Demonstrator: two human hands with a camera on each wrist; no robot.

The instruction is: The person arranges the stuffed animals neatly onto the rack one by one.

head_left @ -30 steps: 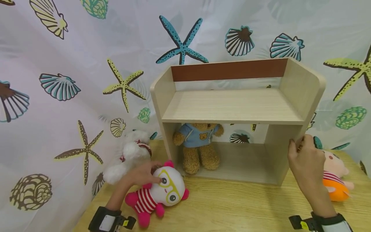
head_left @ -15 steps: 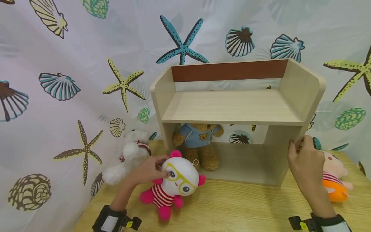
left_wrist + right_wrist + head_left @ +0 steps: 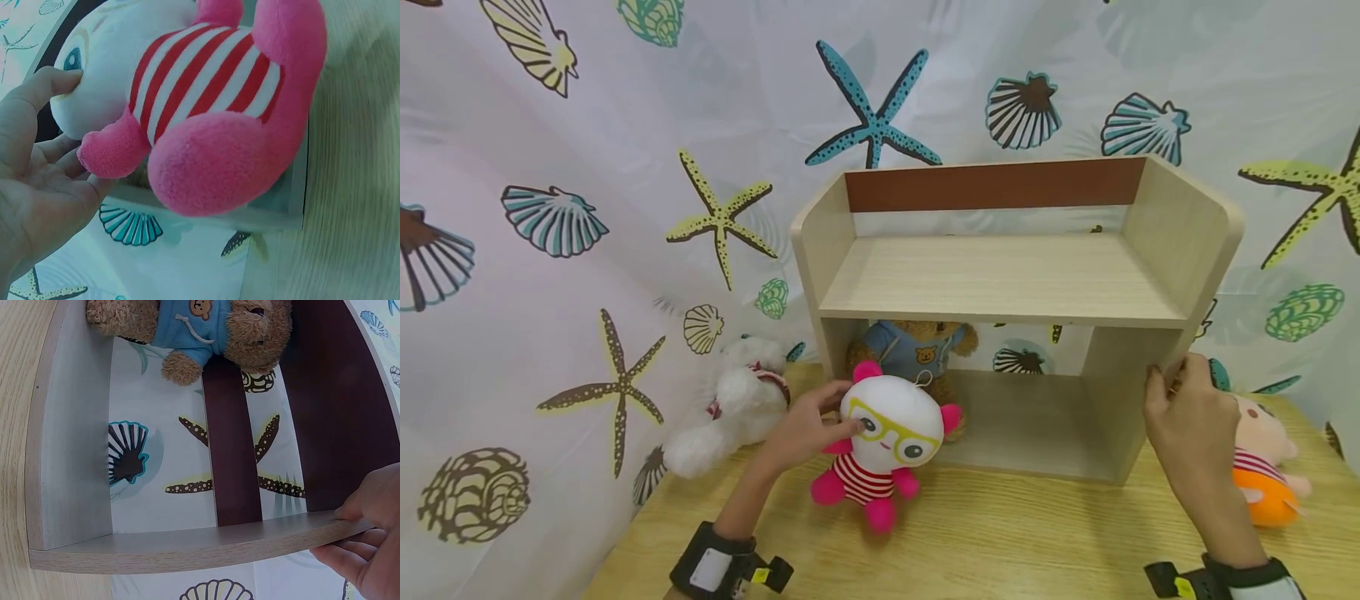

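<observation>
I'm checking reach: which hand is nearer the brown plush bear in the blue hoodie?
Left. The left hand, holding the pink-and-white plush toy, is in front and left of the bear; the right hand grips the pale wooden shelf farther right.

Left hand (image 3: pixel 808 429) and right hand (image 3: pixel 1195 421) both grip

In the head view, the left hand sits at 7 o'clock from centre, its forearm (image 3: pixel 751 504) pointing to 1 o'clock. Its thumb (image 3: pixel 53 81) and fingers (image 3: pixel 59 150) pinch from opposite sides, palm showing in the left wrist view. The right hand lies towards 4 o'clock, its forearm (image 3: pixel 1223 508) slanting to 11 o'clock; in the right wrist view, thumb and curled fingers clamp together. The hands are well apart.
</observation>
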